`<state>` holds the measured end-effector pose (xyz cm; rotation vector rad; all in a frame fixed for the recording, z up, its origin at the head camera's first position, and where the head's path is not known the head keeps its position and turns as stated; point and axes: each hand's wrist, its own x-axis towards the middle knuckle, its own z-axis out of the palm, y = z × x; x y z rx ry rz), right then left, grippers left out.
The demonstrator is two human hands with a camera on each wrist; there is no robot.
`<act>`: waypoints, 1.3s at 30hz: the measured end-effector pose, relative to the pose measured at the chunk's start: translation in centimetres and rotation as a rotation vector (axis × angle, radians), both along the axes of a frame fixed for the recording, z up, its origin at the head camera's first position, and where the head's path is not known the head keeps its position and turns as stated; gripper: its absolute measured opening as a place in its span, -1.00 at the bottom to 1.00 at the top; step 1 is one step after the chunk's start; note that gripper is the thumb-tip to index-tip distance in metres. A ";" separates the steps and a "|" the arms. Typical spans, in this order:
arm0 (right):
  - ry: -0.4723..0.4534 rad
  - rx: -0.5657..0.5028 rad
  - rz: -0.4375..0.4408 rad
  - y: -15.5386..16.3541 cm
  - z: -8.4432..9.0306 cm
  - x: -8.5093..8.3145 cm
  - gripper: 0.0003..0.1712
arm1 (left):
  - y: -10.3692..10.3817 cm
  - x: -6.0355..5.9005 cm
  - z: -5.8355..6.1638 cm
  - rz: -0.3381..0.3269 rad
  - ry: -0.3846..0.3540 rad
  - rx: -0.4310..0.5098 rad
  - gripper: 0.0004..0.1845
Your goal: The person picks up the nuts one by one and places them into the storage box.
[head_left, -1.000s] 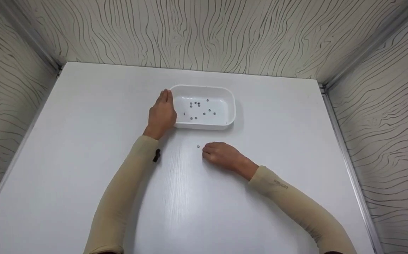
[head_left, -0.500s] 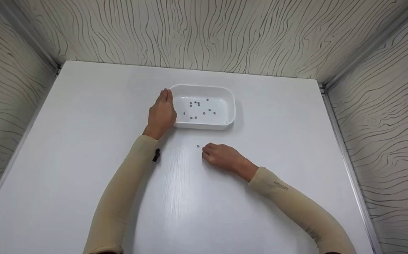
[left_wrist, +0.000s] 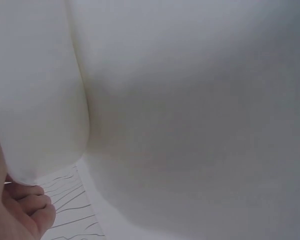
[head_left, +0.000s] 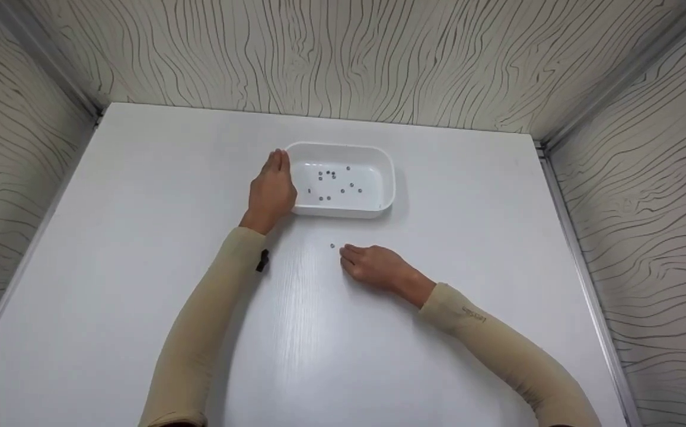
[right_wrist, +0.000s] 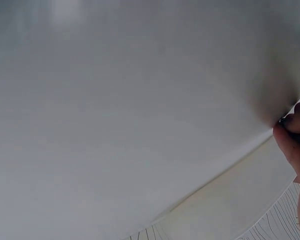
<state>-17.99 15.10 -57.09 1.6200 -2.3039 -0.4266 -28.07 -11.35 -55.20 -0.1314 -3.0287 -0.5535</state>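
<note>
Left hand (head_left: 271, 193): your flat, straight-fingered grip presses the white tray (head_left: 385, 178) wall.
Right hand (head_left: 372, 265): fingers curled on the table (head_left: 141, 207); whether they pinch anything cannot be told.
Loose bead (head_left: 332, 245): just beside your right fingertips.
Risk: a nudge could roll it away.

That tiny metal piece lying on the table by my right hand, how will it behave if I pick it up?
The small metal piece looks tiny and light, so probably fiddly to pinch. On the smooth white table it may slide or roll away if the right hand nudges it.
</note>
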 end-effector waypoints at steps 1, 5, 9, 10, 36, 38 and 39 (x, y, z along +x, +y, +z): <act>0.002 -0.003 0.003 0.0 -0.1 0.0 -0.71 | 0.0 0.0 0.1 -0.003 0.001 -0.008 -0.40; 0.009 -0.006 0.015 0.2 -0.2 0.0 -0.71 | 0.0 0.1 0.3 -0.010 0.015 -0.046 -0.40; 0.041 -0.015 0.029 0.3 -0.1 0.1 -0.72 | 0.0 0.1 0.4 -0.022 0.030 -0.071 -0.39; 0.047 -0.017 0.034 0.3 0.0 0.1 -0.72 | 0.0 0.1 0.4 -0.023 0.032 -0.073 -0.39; -0.265 -0.296 -0.049 0.2 2.7 -0.1 -0.71 | 0.0 0.2 0.4 -0.022 0.010 -0.059 -0.39; -0.303 -0.348 -0.049 0.1 3.0 -0.1 -0.74 | 0.0 0.1 0.4 -0.021 0.012 -0.061 -0.39; -0.322 -0.375 -0.048 0.1 3.2 -0.2 -0.74 | 0.0 0.1 0.4 -0.021 0.015 -0.062 -0.38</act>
